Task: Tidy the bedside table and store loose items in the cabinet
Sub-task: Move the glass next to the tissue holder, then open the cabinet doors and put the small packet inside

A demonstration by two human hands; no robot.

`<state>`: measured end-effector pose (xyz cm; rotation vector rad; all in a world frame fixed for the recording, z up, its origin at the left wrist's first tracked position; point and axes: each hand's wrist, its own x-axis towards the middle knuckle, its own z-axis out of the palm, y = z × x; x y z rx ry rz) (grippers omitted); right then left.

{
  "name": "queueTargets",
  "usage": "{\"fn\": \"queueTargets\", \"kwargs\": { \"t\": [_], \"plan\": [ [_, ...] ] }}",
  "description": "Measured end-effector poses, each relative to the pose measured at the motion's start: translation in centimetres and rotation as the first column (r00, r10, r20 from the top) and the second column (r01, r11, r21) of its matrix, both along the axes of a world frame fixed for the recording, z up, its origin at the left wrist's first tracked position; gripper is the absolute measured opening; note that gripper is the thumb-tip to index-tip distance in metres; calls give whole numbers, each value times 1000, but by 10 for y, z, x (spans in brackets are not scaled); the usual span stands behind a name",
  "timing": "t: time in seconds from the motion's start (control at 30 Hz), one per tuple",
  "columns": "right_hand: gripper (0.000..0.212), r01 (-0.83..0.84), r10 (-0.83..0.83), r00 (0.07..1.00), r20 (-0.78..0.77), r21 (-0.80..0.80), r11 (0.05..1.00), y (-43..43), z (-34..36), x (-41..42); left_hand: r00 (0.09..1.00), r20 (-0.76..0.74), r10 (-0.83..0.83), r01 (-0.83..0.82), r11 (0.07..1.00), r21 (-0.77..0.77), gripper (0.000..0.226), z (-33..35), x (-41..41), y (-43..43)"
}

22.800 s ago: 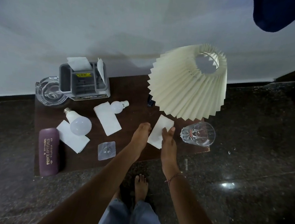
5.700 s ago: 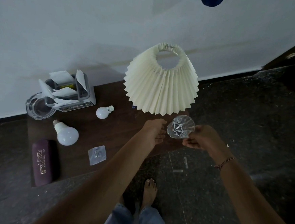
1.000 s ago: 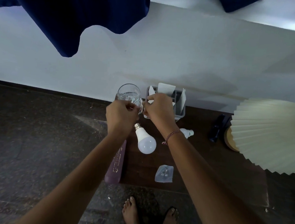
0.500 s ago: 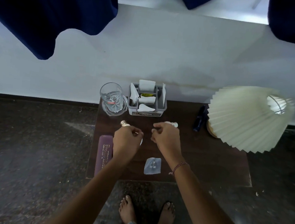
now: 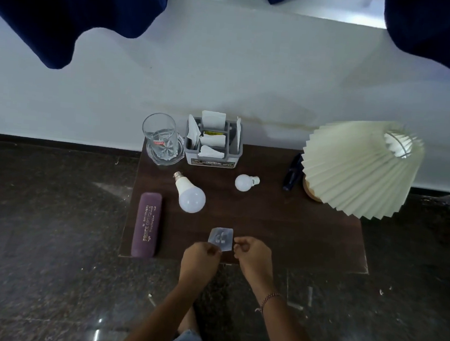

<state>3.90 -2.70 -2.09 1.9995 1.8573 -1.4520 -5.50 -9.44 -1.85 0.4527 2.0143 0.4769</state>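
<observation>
A dark wooden bedside table (image 5: pixel 281 228) stands against the white wall. On it lie a large white bulb (image 5: pixel 190 198), a small white bulb (image 5: pixel 245 182), a purple spectacle case (image 5: pixel 147 224) and a clear adhesive hook (image 5: pixel 221 238) near the front edge. My left hand (image 5: pixel 200 260) has its fingers curled over the hook's lower left corner. My right hand (image 5: pixel 253 256) is curled just right of the hook, thumb at its edge. A drinking glass (image 5: pixel 158 135) stands in a glass ashtray at the back left.
A grey organiser (image 5: pixel 214 157) stuffed with white papers sits beside the glass. A pleated cream lamp shade (image 5: pixel 358 167) tilts over the right side, with a small dark object (image 5: pixel 292 171) by its wooden base. Dark blue curtains (image 5: pixel 69 10) hang above. The floor is dark stone.
Both hands have drawn back from the bulbs toward the front edge and closed around the clear hook. The glass stands in the ashtray, let go earlier.
</observation>
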Motion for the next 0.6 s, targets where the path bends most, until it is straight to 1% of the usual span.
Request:
{"fn": "queueTargets", "kwargs": {
  "t": [0.17, 0.23, 0.33, 0.4, 0.5, 0.6],
  "plan": [
    [25, -25, 25, 1000, -13, 2, 1000, -4, -5, 10, 998, -40, 49, -48, 999, 20, 26, -5, 19, -5],
    [26, -25, 24, 999, -33, -17, 1000, -2, -7, 10, 993, -47, 108, -106, 994, 37, 23, -7, 17, -5],
    [25, -26, 27, 997, -71, 12, 1000, -1, -9, 17, 988, -66, 142, -139, 989, 55, 19, -8, 19, -6],
    [23, 8, -7, 996, -91, 10, 1000, -2, -13, 23, 982, -76, 170, -165, 984, 68, 18, -11, 21, -9],
    [21, 101, -112, 986, -120, -93, 991, -8, -25, 34, 977, -75, 198, -195, 979, 54, 19, -19, 27, -19],
    [21, 150, -176, 980, -96, -228, 962, -19, -39, 50, 974, -2, 228, -228, 973, 23, 25, -34, 38, -29]
  ]
}}
